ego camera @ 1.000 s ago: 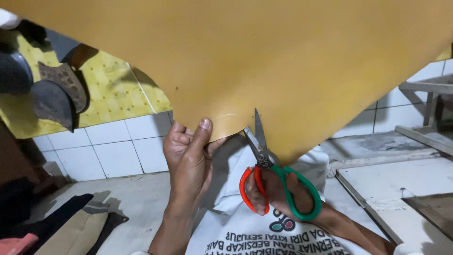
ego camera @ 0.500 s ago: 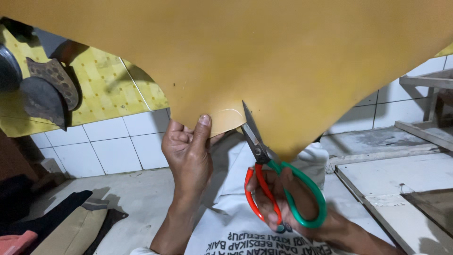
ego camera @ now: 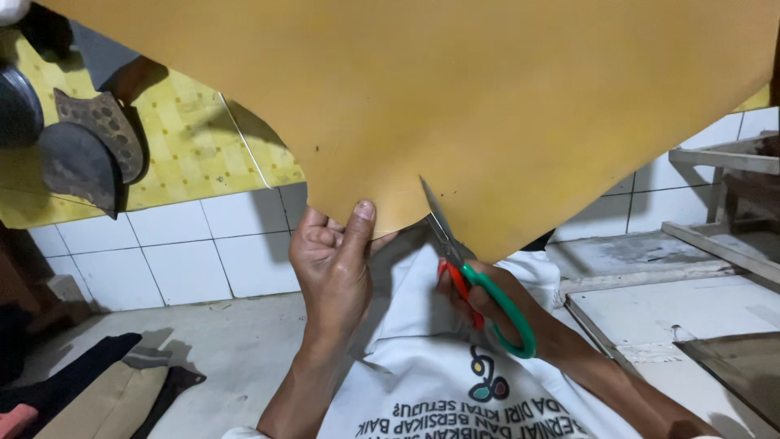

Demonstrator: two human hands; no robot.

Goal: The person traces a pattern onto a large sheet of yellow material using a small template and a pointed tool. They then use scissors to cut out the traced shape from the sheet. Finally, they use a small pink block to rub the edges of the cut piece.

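Now left hand (ego camera: 333, 260) pinches tan sheet (ego camera: 455, 106); right hand (ego camera: 487, 297) grips scissors (ego camera: 471, 272).

The sheet (ego camera: 487, 106) that fills your view is a plain mustard tan, even in tone, with a few tiny dark specks near its lower edge. Below the sheet, your scissors (ego camera: 475, 284) have one red handle loop and one green, with grey metal blades. Under the scissors, your shirt (ego camera: 422, 374) is white with dark lettering and a small multicoloured emblem. Left of the sheet, the wall (ego camera: 195, 146) carries a yellow covering with a faint grid of small dots, and under it run white square tiles (ego camera: 187, 252) with grey joints. Beside the yellow covering hang dark grey-brown soles (ego camera: 89, 154) with a dotted tread. Far below the sheet, at the left, lie black and tan pieces (ego camera: 97, 390).
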